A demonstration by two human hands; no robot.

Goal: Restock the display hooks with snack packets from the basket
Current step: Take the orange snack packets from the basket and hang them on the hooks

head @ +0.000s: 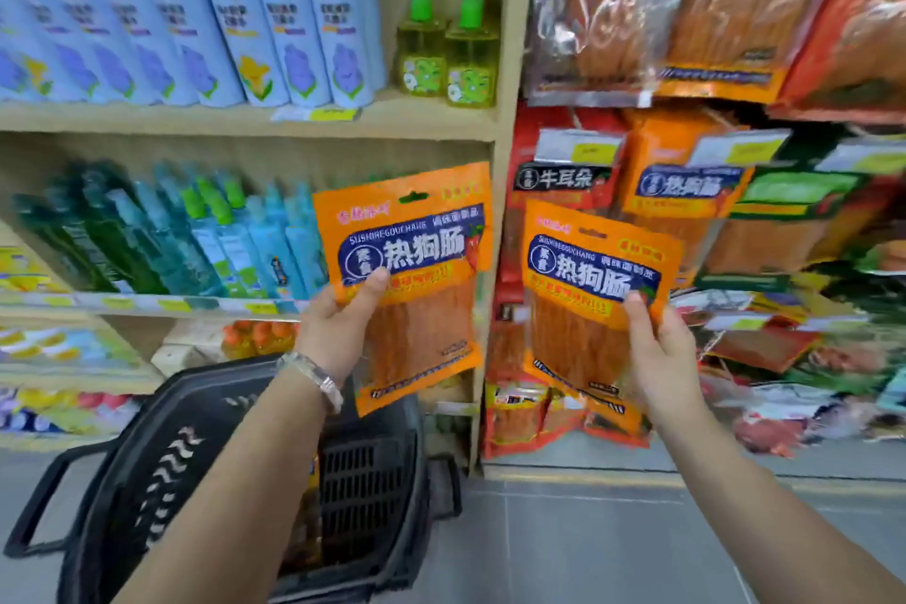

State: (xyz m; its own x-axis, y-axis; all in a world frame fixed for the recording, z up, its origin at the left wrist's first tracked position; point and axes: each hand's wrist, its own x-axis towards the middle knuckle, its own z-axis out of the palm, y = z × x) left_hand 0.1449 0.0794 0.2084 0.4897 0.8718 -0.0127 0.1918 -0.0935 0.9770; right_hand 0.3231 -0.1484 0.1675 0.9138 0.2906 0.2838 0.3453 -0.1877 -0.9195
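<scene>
**Two orange packets, one in each hand**

Both arms reached forward and upward. The left hand (338,324) gripped the left packet (416,260) near its left edge, thumb pressed on the front and fingers curled behind. The right hand (657,348) held the right packet (588,289) near its right edge in the same way. Both packets stood roughly upright, long axis vertical, hang-hole ends up and printed fronts facing the camera. Their tops leaned slightly apart. They were side by side before the hanging display (686,182), above the black basket (162,446) under the left forearm.
</scene>
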